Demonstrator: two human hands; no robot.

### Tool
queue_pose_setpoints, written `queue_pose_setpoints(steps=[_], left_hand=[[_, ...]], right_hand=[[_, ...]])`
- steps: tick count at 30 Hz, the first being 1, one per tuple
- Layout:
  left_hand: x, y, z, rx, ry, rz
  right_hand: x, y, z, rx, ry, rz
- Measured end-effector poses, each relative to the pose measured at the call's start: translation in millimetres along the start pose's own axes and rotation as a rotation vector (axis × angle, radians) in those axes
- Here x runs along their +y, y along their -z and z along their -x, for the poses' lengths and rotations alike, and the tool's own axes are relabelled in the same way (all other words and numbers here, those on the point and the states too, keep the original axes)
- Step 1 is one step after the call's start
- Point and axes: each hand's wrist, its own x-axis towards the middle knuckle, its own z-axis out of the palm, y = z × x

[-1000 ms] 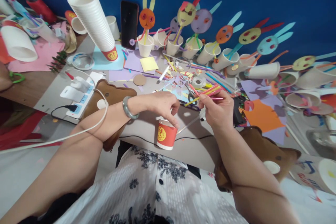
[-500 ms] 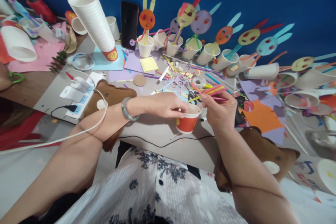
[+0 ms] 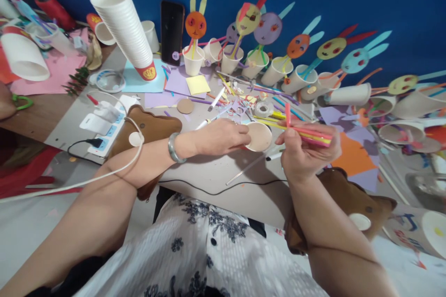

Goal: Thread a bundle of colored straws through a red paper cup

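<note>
My left hand is closed on the side of a paper cup, whose pale round end faces me. The hand hides most of the cup's red outside. To its right, my right hand grips a bunch of pink and yellow drinking straws. One pink straw end stands up above the thumb, and yellow ends point left past the cup's rim. A clear straw-like stick lies on the table below the cup, with a marker close to the right hand.
Behind lie paper scraps, a tape roll and a white pen. A tall cup stack, a phone and several rabbit-faced cups line the back. A power strip and white cable are at left.
The cup has tipped so its round end faces me, and my left hand has shifted slightly right with it. My right hand has moved right with the straws, which are now turned differently.
</note>
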Motion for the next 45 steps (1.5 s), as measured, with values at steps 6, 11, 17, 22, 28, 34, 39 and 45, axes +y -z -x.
queue_pose_setpoints(steps=[6, 11, 17, 22, 28, 34, 39, 45], left_hand=[[-12, -4.0, -2, 0.115, 0.153, 0.385], [-23, -23.1, -5, 0.176, 0.211, 0.624], [-21, -38.6, -11, 0.104, 0.200, 0.756], [-21, -34.4, -11, 0.143, 0.253, 0.827], [-23, -24.9, -10, 0.205, 0.143, 1.037], [-19, -12.9, -6, 0.153, 0.099, 1.129], [-21, -15.4, -6, 0.077, 0.103, 1.095], [-18, -16.9, -5, 0.050, 0.057, 1.111]], right_hand=[[8, 0, 6, -0.125, -0.179, -0.017], [12, -7, 7, -0.177, -0.323, -0.094], [9, -12, 9, -0.190, -0.372, -0.110], [3, -5, 9, -0.230, -0.264, -0.073], [-21, 7, -2, -0.347, 0.031, 0.066], [-41, 12, -12, -0.513, 0.210, 0.172], [-46, 12, -9, -0.560, 0.145, 0.207], [-44, 12, -6, -0.543, 0.191, 0.196]])
